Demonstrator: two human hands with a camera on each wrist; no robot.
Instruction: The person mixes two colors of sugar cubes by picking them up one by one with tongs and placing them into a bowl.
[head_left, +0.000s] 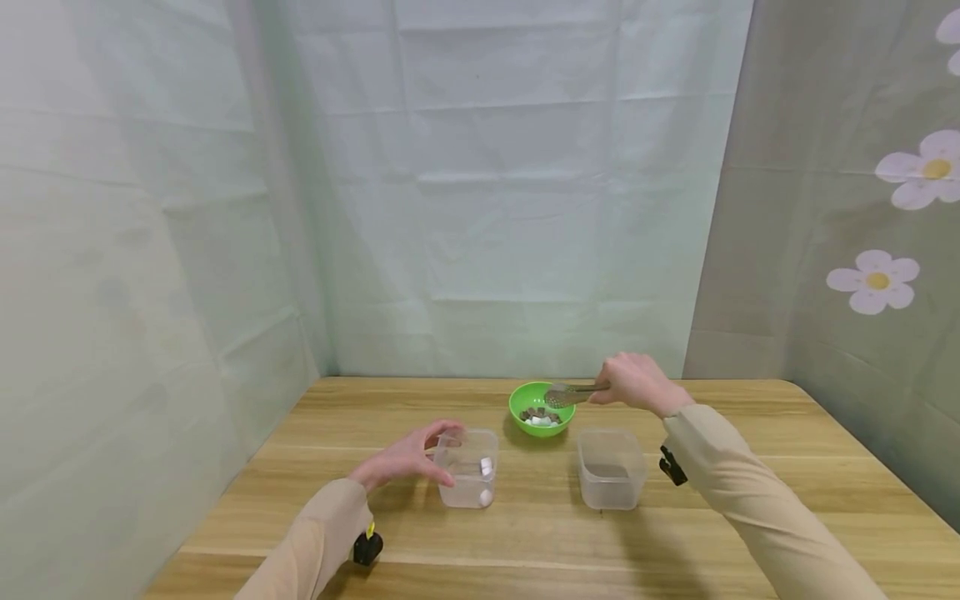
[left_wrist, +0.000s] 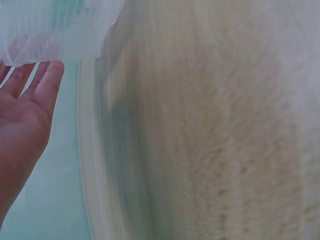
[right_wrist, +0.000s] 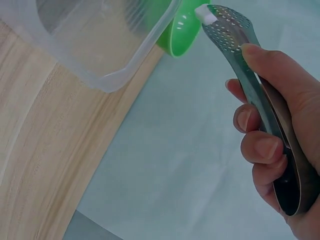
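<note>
My right hand [head_left: 636, 383] grips metal tongs [right_wrist: 235, 47], their perforated ends above the green bowl [head_left: 516, 408]. At the tips of the tongs, a small white piece [right_wrist: 205, 14] shows in the right wrist view. Brown and white pieces [head_left: 542, 419] lie in the bowl. My left hand [head_left: 408, 457] holds the left clear plastic container [head_left: 467, 492], thumb on the near side and fingers at the far side. Inside that container are a few white pieces [head_left: 486, 467]. From the left wrist view, the left fingers [left_wrist: 49, 82] rest against the container's wall.
A second clear plastic container [head_left: 611, 493] stands on the wooden table [head_left: 525, 550], to the right of the bowl. Pale curtains [head_left: 487, 208] hang behind the table's far edge and along the sides.
</note>
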